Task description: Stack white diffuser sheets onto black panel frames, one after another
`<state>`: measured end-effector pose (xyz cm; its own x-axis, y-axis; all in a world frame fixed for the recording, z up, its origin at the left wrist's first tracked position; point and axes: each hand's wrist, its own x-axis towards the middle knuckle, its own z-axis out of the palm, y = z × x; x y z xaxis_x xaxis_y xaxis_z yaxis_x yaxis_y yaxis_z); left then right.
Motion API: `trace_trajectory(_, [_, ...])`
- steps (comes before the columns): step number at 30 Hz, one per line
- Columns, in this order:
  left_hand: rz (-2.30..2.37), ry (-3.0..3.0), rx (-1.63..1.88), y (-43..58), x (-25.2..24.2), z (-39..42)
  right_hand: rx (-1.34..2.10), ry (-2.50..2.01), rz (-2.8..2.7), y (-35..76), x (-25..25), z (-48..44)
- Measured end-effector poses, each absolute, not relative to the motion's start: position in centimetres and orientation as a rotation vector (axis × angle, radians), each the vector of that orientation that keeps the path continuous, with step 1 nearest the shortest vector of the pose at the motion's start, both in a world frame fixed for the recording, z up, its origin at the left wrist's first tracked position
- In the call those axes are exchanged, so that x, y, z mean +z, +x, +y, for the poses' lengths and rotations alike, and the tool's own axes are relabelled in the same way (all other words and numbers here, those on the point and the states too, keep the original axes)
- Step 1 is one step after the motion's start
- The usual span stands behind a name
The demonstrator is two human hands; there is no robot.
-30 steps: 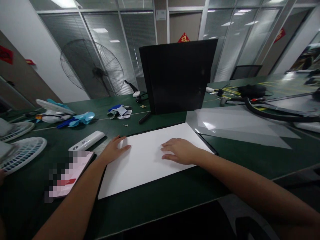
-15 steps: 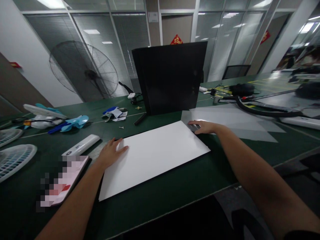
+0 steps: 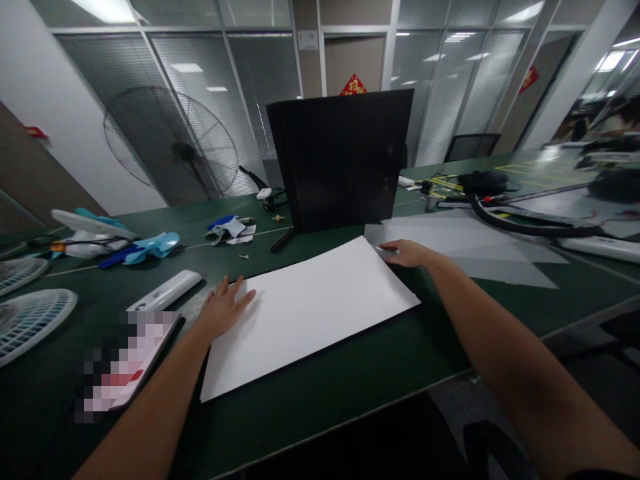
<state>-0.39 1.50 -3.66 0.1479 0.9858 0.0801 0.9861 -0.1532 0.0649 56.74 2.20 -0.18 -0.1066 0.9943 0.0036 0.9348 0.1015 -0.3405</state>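
Sheet (image 3: 310,320) | left grip (image 3: 221,312): spread on it, empty | right grip (image 3: 409,253): at edge, closure unclear

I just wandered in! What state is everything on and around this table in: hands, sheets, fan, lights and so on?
Left hand: spread open, resting on the white sheet
Right hand: at the sheet's right edge; grip unclear
White sheet: lying down, far edge slightly bowed
Translucent sheets: lying flat, overlapping
Black panel: upright
Large fan: standing; running or off unclear
Ceiling light: on
White device: lying down
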Motion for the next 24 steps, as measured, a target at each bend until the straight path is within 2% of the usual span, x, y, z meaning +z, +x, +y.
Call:
trace_trajectory(9, [-2.156, -2.347, -0.080, -0.2, -3.7, 1.7, -0.101, -2.091, -1.785, 56.5, 1.1, 1.7])
trace_trajectory(13, [-2.172, -2.337, -0.111, -0.3, -3.9, 1.8, -0.173, -1.957, -1.911, 54.6, 2.5, 0.9])
trace_trajectory(18, [-2.233, -2.301, -0.161, 0.2, -3.3, 1.5, -0.014, -1.615, -2.435, 48.5, 2.8, -1.5])
trace_trajectory(24, [-2.263, -2.293, -0.262, 0.7, -2.8, 1.1, 0.498, -1.053, -2.758, 40.7, 2.4, -5.3])
